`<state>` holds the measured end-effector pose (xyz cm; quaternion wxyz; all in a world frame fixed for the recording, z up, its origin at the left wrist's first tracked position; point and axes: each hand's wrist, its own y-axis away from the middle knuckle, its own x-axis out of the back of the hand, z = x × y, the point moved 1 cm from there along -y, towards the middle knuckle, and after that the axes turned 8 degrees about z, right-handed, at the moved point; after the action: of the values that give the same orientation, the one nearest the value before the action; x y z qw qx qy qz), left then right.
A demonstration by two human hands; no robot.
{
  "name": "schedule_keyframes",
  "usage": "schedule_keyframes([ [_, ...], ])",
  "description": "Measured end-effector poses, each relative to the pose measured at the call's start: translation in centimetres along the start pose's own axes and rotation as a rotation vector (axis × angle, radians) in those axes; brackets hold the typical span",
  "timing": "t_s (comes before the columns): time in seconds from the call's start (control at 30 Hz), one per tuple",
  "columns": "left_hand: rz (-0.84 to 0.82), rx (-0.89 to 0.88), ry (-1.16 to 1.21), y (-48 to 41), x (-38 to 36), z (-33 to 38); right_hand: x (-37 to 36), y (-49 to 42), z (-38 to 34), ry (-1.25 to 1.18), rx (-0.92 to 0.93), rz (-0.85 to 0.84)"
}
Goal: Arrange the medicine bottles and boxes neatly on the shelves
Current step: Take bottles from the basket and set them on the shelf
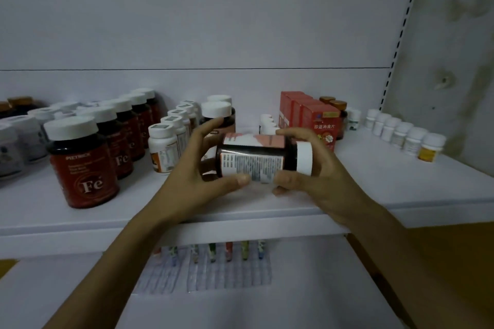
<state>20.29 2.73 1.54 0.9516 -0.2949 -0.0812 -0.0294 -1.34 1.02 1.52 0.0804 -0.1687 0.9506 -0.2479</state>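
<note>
- Left hand (195, 171) and right hand (323, 171) both curl round a dark bottle (254, 161), held sideways — cap rightward — over the shelf (379, 189) front.
- Likely step: placing it; it first needs turning upright.
- Behind stand white-capped bottles (217, 113) — probably its row.

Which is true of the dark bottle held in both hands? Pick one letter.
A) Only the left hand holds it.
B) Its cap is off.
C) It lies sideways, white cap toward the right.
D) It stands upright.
C: the bottle is held sideways, its white cap at the end by the right hand, the left hand gripping the other end.
</note>
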Motion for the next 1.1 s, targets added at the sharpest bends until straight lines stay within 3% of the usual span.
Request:
schedule_keyframes([
  [0.27,-0.087,0.049,0.064,-0.1,0.4,-0.2,0.3,0.2,0.2,0.097,0.071,-0.036],
  [0.5,-0.054,0.016,0.082,0.1,0.4,0.2,0.1,-0.1,0.4,0.069,0.002,0.019],
  [0.9,-0.033,-0.009,-0.077,0.0,0.1,0.3,-0.2,-0.1,0.0,0.007,-0.051,0.113],
  [1.0,0.029,-0.074,-0.112,0.2,-0.1,0.3,-0.5,-0.9,-1.6,-0.028,-0.062,0.188],
  [1.1,0.206,-0.137,-0.178,0.1,0.0,0.1,-0.8,-4.2,-5.2,0.033,0.050,0.311],
])
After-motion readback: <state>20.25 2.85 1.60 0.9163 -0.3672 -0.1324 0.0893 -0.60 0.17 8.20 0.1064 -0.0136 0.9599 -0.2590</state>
